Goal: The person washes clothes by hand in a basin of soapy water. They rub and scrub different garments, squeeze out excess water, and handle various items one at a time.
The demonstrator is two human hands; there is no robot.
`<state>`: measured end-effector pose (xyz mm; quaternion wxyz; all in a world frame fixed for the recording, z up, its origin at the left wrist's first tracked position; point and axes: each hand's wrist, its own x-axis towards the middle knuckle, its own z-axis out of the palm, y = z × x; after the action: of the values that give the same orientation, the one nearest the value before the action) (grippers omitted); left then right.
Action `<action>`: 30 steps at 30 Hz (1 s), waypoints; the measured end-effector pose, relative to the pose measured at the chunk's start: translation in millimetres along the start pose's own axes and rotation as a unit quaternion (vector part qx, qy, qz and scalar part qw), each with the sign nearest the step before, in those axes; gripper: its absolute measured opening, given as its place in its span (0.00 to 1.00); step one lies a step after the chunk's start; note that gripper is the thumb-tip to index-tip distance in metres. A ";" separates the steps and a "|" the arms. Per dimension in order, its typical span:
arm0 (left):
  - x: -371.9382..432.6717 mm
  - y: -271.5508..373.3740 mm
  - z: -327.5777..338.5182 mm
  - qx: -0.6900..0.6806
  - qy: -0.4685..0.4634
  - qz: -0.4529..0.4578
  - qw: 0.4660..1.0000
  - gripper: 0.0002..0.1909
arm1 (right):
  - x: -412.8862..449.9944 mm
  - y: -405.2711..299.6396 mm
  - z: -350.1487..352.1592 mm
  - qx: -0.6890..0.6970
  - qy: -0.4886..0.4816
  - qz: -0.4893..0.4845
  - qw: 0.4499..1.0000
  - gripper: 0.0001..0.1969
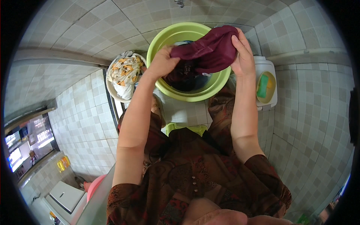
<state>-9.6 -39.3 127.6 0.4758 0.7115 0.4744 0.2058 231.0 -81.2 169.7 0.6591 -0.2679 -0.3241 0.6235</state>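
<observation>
A maroon cloth garment [209,47] is stretched between my two hands above a lime-green plastic basin [192,97]. My left hand [164,62] pinches its left end near the basin's left side. At the upper right, my right hand [243,53] grips the other end, thumb on the near face. Part of the garment hangs down into the basin. Below it lies dark wet-looking laundry [184,77], partly hidden by the cloth; where one piece ends and another begins, I cannot tell.
Left of the basin stands a white tub [111,91] piled with patterned and white clothes [125,71]. On the right, an oval dish [270,95] with a green soap bar [263,85] rests on a white lidded bin [260,62]. A green plastic stool [171,129] is beneath me. Tiled walls close in.
</observation>
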 end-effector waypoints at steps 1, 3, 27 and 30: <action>1.5 -5.4 -1.2 -0.078 0.017 0.021 0.997 0.15 | 1.9 -0.1 -1.9 -0.005 -0.005 0.002 1.000 0.12; 6.3 -5.3 -6.3 -0.393 0.092 -0.134 0.905 0.14 | 2.2 -4.3 -7.4 -0.034 0.000 0.010 0.999 0.12; -6.7 2.5 16.2 0.215 -0.050 -0.049 0.974 0.23 | -5.4 44.0 -1.2 -0.098 0.041 0.135 0.985 0.17; -0.3 -5.3 7.7 -0.034 0.054 0.048 0.997 0.15 | 8.3 29.9 -0.7 -0.073 -0.079 0.120 0.987 0.18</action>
<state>-6.5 -42.8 119.5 0.4631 0.7045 0.4574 0.2828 212.3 -70.6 147.4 0.5306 -0.3023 -0.3853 0.6919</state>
